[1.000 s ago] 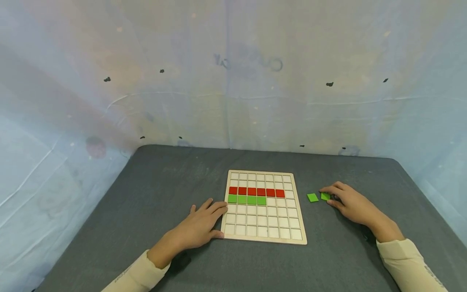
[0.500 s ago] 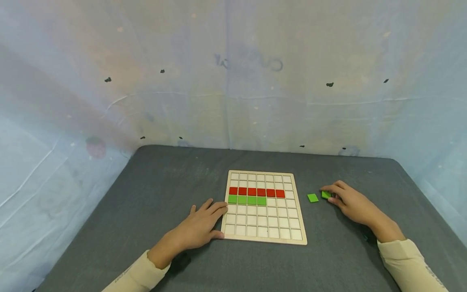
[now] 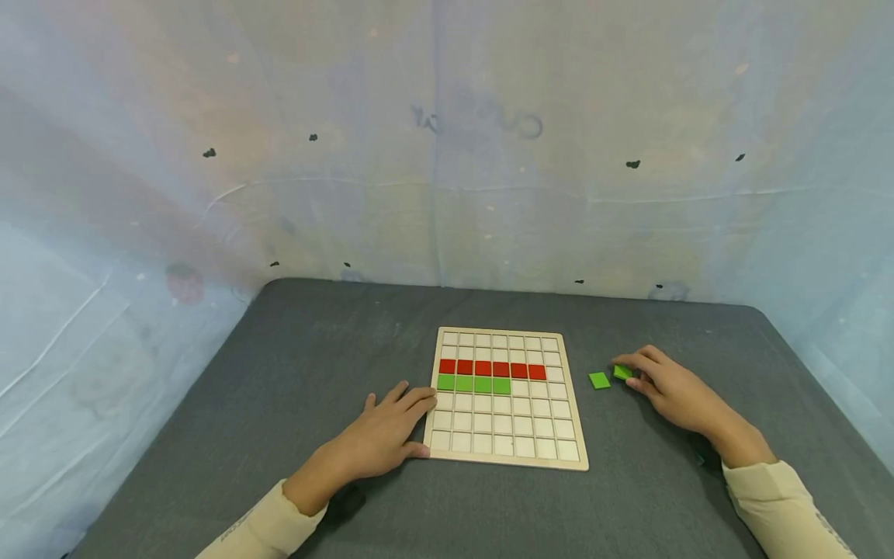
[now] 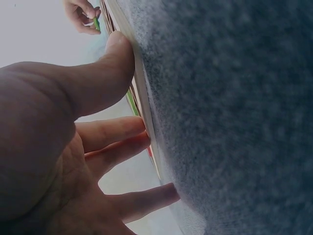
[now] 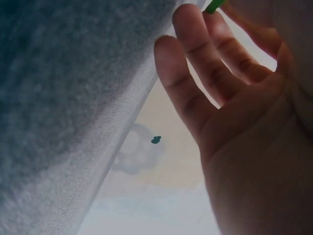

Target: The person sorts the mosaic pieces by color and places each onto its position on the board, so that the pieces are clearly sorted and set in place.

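Observation:
A wooden grid board [image 3: 502, 425] lies on the table in the head view. One row in it holds several red tiles [image 3: 483, 369]; the row below holds several green tiles [image 3: 483, 384] at its left end. My left hand [image 3: 377, 441] rests at the board's left edge, fingers extended; in the left wrist view its thumb and two fingertips touch that edge [image 4: 144, 93]. Right of the board, my right hand [image 3: 673, 392] pinches a green tile [image 3: 621, 373] between thumb and fingers. A sliver of this tile [image 5: 213, 6] shows in the right wrist view.
A loose green tile [image 3: 599, 380] lies between the board and my right hand. Dark grey cloth covers the table [image 3: 335, 334]. Behind and at the sides hangs a pale sheet [image 3: 489, 217] with dark marks.
My right hand stays nearly in place, and the green tile in its fingers shifts and tilts slightly. The left hand, the board and the loose tile stay put.

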The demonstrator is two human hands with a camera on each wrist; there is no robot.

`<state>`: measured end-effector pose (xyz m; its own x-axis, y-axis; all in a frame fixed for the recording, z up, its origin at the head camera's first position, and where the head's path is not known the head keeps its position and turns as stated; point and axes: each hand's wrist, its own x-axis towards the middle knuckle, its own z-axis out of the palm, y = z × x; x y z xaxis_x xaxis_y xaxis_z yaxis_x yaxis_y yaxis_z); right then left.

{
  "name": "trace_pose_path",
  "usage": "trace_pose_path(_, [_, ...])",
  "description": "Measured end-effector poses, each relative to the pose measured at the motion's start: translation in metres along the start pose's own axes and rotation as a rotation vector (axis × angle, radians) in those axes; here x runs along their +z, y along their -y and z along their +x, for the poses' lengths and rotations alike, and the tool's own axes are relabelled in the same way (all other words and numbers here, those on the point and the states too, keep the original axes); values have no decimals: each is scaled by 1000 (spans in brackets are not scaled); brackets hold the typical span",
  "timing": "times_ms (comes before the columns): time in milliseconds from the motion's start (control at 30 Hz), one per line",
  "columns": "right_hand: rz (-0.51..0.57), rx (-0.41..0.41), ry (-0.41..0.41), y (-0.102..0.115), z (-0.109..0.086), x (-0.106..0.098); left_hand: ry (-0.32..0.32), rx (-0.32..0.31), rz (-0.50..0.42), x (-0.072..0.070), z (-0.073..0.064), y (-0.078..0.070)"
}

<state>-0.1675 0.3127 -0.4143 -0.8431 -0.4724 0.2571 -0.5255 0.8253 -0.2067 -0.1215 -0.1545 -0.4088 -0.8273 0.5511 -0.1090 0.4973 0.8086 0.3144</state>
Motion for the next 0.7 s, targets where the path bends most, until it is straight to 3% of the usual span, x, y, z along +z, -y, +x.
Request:
trace_pose_path(333, [14,-33,-10,6,8,8,12,-5,9,0,0,0])
trace_pose_path(700, [19,-58,-3,30,24,14,4,-10,0,-3,0,-3])
